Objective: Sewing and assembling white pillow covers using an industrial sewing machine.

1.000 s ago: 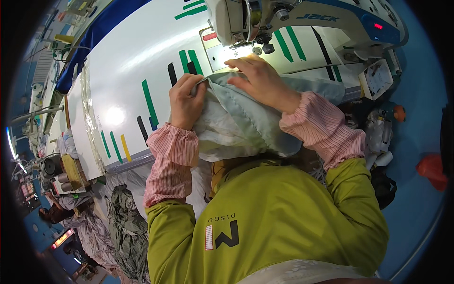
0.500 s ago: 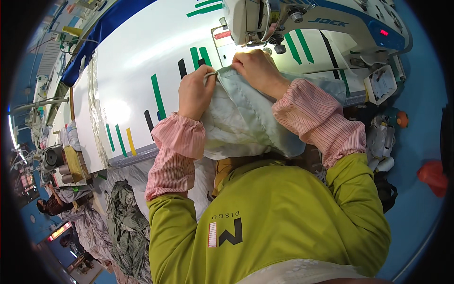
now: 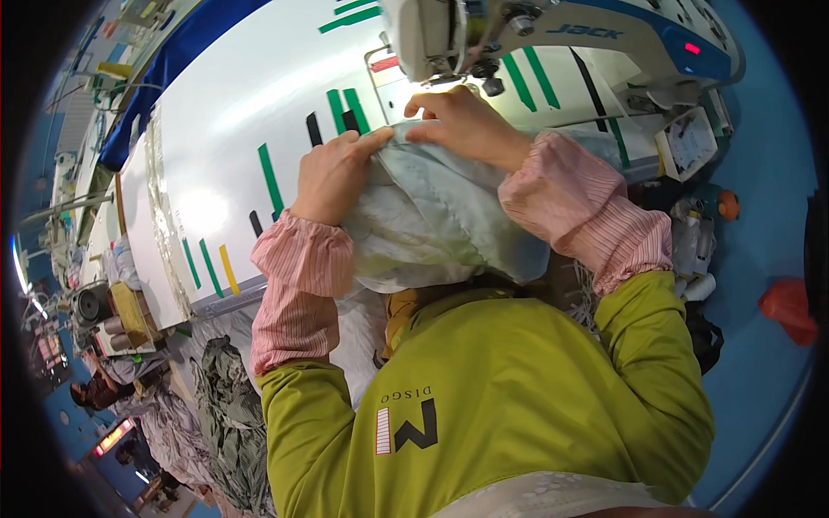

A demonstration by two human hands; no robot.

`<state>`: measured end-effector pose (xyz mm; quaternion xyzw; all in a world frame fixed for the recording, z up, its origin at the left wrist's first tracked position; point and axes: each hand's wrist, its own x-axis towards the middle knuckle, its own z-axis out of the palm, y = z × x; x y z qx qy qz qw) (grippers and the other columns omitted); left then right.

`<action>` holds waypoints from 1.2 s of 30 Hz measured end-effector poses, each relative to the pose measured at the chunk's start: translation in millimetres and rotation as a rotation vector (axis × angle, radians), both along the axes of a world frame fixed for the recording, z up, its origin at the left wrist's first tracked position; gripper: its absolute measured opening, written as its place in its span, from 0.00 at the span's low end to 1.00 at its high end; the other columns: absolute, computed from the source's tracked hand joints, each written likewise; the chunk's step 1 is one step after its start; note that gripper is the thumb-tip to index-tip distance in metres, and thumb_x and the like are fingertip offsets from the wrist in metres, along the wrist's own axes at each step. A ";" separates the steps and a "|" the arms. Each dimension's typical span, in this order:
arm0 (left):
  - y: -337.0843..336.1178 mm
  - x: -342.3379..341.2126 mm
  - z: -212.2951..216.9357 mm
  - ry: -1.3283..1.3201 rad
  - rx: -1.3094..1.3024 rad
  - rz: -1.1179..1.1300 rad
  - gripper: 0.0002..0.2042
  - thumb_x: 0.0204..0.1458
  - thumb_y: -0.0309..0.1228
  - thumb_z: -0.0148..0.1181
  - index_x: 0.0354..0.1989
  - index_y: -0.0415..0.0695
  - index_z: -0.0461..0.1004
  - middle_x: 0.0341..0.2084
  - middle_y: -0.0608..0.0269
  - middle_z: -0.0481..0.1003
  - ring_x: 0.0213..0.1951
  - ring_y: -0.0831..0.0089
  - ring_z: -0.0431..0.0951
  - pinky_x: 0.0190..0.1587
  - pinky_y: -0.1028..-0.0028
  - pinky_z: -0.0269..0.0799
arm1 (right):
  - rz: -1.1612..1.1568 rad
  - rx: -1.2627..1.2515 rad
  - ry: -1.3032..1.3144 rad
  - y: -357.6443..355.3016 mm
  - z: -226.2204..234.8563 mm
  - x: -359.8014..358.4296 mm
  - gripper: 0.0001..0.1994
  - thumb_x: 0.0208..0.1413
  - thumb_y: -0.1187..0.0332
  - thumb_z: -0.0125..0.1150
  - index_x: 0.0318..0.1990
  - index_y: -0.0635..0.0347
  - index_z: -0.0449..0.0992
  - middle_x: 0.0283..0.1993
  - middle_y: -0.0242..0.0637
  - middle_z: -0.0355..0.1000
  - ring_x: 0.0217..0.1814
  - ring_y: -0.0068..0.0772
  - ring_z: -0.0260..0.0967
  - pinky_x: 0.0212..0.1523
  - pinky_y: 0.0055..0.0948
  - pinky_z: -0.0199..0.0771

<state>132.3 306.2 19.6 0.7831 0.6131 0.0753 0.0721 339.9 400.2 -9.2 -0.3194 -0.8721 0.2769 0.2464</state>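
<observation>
A pale green, thin fabric piece [image 3: 440, 203] hangs over the table's near edge toward my lap, its top edge lying below the sewing machine head [image 3: 432, 39]. At that edge's left corner, my left hand [image 3: 335, 175] is closed, with thumb and forefinger on the cloth. My right hand [image 3: 471, 125] hovers over the same edge just below the needle area, its thumb and forefinger spread apart. The needle and presser foot are partly hidden by glare and my right fingers. Pink striped sleeve covers are on both forearms.
Green, black and yellow tape strips mark the white table [image 3: 224, 155]. A white tray [image 3: 688, 142] with small items sits at the right edge. Crumpled dark green cloth [image 3: 229, 397] lies in a heap at lower left. A red bag [image 3: 787, 309] is on the floor at right.
My right thumb and forefinger have parted from their pinch on the fabric's edge. My left hand has moved slightly left and down, still at the cloth's corner. The whole view has shifted a little.
</observation>
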 end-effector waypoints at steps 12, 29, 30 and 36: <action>16.7 13.6 -0.6 -0.042 0.002 0.025 0.20 0.51 0.24 0.53 0.51 0.61 0.77 0.25 0.62 0.71 0.30 0.56 0.76 0.31 0.61 0.70 | -0.090 -0.366 -0.185 -4.2 40.5 200.3 0.25 0.47 0.71 0.70 0.55 0.50 0.72 0.25 0.27 0.69 0.26 0.19 0.61 0.30 0.23 0.60; 26.5 25.6 1.5 -0.088 0.043 -0.014 0.23 0.48 0.19 0.53 0.51 0.56 0.78 0.20 0.58 0.66 0.24 0.62 0.71 0.29 0.66 0.66 | -0.271 -0.407 -0.066 -7.5 17.9 279.7 0.18 0.52 0.69 0.67 0.52 0.52 0.75 0.29 0.29 0.68 0.28 0.19 0.62 0.31 0.23 0.64; 26.8 25.8 1.9 -0.088 0.044 -0.019 0.23 0.48 0.19 0.53 0.51 0.56 0.78 0.20 0.58 0.66 0.24 0.62 0.71 0.29 0.66 0.66 | -0.297 -0.441 -0.060 -7.0 14.5 282.4 0.17 0.53 0.68 0.67 0.50 0.52 0.75 0.27 0.27 0.64 0.26 0.18 0.58 0.29 0.22 0.61; 27.5 25.4 1.8 -0.097 0.051 -0.023 0.23 0.48 0.18 0.53 0.51 0.55 0.78 0.20 0.58 0.66 0.23 0.61 0.70 0.29 0.66 0.66 | -0.331 -0.476 0.010 -0.2 5.1 282.9 0.13 0.56 0.72 0.63 0.48 0.63 0.73 0.27 0.21 0.61 0.28 0.11 0.57 0.31 0.15 0.60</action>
